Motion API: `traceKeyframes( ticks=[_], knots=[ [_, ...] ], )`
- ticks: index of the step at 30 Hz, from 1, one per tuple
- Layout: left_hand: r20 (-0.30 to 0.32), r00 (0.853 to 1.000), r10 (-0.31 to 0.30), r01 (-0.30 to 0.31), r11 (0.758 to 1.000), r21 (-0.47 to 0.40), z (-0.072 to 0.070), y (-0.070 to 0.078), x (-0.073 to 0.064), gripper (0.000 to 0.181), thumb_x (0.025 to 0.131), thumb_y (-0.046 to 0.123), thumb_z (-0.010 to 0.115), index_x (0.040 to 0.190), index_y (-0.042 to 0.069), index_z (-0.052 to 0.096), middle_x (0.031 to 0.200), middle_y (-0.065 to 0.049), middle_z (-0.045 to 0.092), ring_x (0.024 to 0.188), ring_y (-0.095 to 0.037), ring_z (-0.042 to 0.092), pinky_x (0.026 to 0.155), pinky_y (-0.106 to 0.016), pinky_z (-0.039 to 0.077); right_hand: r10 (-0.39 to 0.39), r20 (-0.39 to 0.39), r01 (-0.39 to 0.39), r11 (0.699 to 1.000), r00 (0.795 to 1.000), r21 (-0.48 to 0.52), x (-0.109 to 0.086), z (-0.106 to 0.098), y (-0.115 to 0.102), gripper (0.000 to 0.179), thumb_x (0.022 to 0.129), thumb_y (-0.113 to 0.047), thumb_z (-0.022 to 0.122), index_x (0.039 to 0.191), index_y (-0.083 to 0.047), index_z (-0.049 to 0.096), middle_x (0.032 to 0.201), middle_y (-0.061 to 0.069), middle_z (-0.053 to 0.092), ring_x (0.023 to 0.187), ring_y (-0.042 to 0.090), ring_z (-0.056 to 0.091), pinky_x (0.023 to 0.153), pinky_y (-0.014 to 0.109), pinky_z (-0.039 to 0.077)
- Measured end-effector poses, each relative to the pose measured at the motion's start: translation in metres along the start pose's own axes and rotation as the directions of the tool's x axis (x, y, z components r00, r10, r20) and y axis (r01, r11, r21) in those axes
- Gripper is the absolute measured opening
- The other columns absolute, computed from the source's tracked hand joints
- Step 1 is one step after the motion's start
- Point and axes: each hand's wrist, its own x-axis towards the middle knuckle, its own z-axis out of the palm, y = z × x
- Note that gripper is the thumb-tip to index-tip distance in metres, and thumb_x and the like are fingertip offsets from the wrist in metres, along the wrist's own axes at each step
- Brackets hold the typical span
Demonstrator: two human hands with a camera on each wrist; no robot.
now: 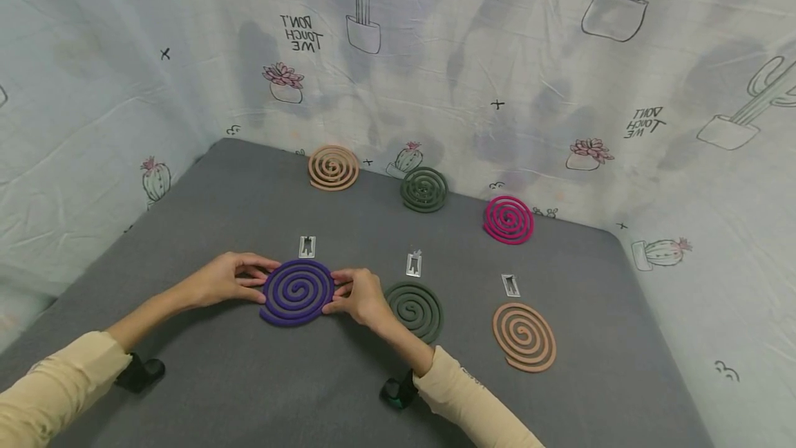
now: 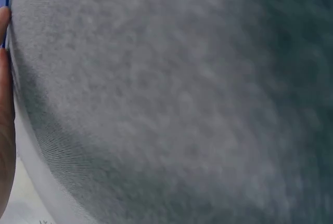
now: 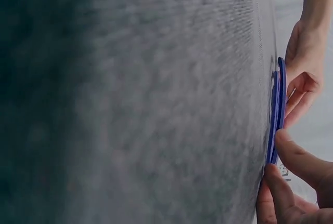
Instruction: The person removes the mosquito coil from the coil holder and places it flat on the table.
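Note:
A purple mosquito coil (image 1: pixel 299 289) lies between both hands at the left of the grey table. My left hand (image 1: pixel 220 278) pinches its left edge, thumb nearer me and fingers beyond. From the right, my right hand (image 1: pixel 362 297) grips the opposite edge between thumb and fingers. In the right wrist view the purple coil (image 3: pixel 281 104) is edge-on, close to the table, with two layers showing; whether it touches the cloth I cannot tell. Just behind it is a small metal coil stand (image 1: pixel 302 247). A dark green coil (image 1: pixel 423 323) lies partly behind my right hand.
A peach coil (image 1: pixel 524 334) lies at the right, below a metal stand (image 1: pixel 510 285); another stand (image 1: pixel 409 265) sits mid-table. Along the back edge are peach (image 1: pixel 334 185), green (image 1: pixel 424 207) and pink (image 1: pixel 508 237) coils. A printed white curtain (image 1: pixel 423 88) surrounds the table.

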Motion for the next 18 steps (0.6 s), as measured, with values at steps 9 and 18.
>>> traceKeyframes(
  ticks=[9, 18],
  knots=[
    [-0.016, 0.999, 0.041, -0.038, 0.991, 0.13, 0.0008, 0.0024, 0.0034, 0.056, 0.084, -0.006, 0.091, 0.13, -0.022, 0.066, 0.128, -0.037, 0.067, 0.101, 0.012, 0.064, 0.091, -0.015, 0.062, 0.0, 0.018, 0.0, 1.0, 1.0, -0.015, 0.0024, -0.0022, -0.0004, 0.049, 0.076, 0.01, 0.095, 0.122, 0.013, 0.077, 0.109, 0.022, 0.081, 0.088, 0.031, 0.082, 0.072, 0.013, 0.059],
    [-0.016, 0.999, 0.03, -0.026, 0.978, 0.209, -0.0016, 0.004, 0.0054, 0.053, 0.081, -0.006, 0.093, 0.126, -0.02, 0.069, 0.122, -0.029, 0.072, 0.099, 0.012, 0.061, 0.09, -0.016, 0.063, 0.02, 0.038, -0.019, 0.999, 0.999, -0.027, 0.0039, -0.0017, -0.0043, 0.046, 0.077, 0.01, 0.095, 0.12, 0.013, 0.077, 0.107, 0.023, 0.082, 0.086, 0.029, 0.082, 0.069, 0.013, 0.058]
  ],
)
